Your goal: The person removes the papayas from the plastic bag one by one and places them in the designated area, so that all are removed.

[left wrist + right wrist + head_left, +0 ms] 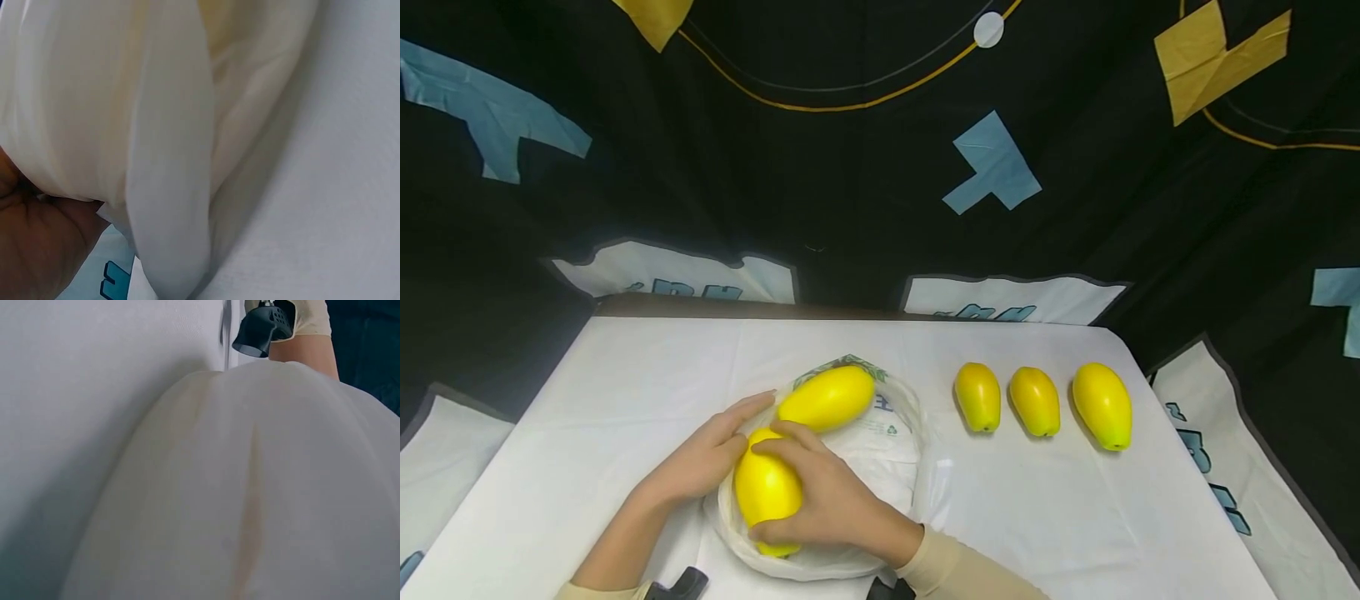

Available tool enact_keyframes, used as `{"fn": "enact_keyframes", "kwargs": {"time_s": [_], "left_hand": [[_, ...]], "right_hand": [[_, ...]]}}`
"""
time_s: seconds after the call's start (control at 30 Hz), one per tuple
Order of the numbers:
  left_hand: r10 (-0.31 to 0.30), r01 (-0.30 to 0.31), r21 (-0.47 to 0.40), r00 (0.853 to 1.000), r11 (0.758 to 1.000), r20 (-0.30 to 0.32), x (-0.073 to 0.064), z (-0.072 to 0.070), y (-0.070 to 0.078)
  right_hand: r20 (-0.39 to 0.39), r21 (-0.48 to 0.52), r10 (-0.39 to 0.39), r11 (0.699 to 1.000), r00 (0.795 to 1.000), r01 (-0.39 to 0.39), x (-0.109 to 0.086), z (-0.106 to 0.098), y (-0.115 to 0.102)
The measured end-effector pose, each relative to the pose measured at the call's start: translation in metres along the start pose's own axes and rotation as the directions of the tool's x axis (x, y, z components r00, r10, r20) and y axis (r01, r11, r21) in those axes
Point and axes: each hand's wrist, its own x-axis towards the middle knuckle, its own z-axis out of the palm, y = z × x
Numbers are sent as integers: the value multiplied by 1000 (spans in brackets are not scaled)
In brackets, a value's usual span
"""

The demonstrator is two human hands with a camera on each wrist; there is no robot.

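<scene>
A white plastic bag [880, 467] with green print lies spread open on the table. Inside its left part is a yellow papaya [767, 483], which my right hand [831, 500] grips from the right, thumb near its lower end and fingers over its top. Another yellow papaya [827, 398] lies in the bag just beyond. My left hand [703, 458] holds the bag's left rim, its thumb close to the gripped papaya. In the left wrist view, the bag's folds partly hide the left hand [47, 244]. The right wrist view shows mostly the bag's outer side [250, 487].
Toward the right of the white table [1015, 517] stand three more papayas in a row: a left one [977, 397], a middle one [1034, 402] and a larger right one [1102, 406]. A black patterned cloth [850, 192] hangs behind the table.
</scene>
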Motion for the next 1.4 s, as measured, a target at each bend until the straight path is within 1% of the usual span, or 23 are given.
{"fn": "enact_keyframes", "kwargs": {"time_s": [0.1, 0.2, 0.33, 0.47, 0.63, 0.93, 1.13, 1.23, 1.4], "left_hand": [[3, -3, 2, 1000, 1000, 1, 0, 1, 0], [2, -2, 1, 1000, 1000, 2, 0, 2, 0], [0, 0, -8, 1000, 1000, 7, 0, 3, 0], [1, -1, -11, 1000, 1000, 14, 0, 3, -1], [-10, 10, 5, 1000, 1000, 13, 0, 3, 0], [17, -17, 9, 1000, 1000, 10, 0, 2, 0], [35, -35, 19, 999, 999, 6, 1, 1, -1], [34, -34, 23, 999, 999, 7, 2, 0, 0], [15, -16, 27, 1000, 1000, 15, 2, -1, 1]], "right_hand": [[-9, 0, 17, 1000, 1000, -17, 0, 1, -1], [-21, -21, 21, 1000, 1000, -22, 1, 2, -1], [-41, -50, 16, 999, 999, -18, 1, 3, 0], [-60, -50, 5, 999, 998, -8, 1, 5, 1], [-67, -44, -4, 999, 998, 1, -1, 3, 2], [-68, -4, 10, 1000, 998, -11, -7, -10, 0], [-91, 7, 4, 1000, 996, -4, -11, -19, 1], [-107, 16, 0, 1000, 994, 1, -14, -25, 2], [-135, 47, 10, 999, 991, -4, -19, -36, 3]]}}
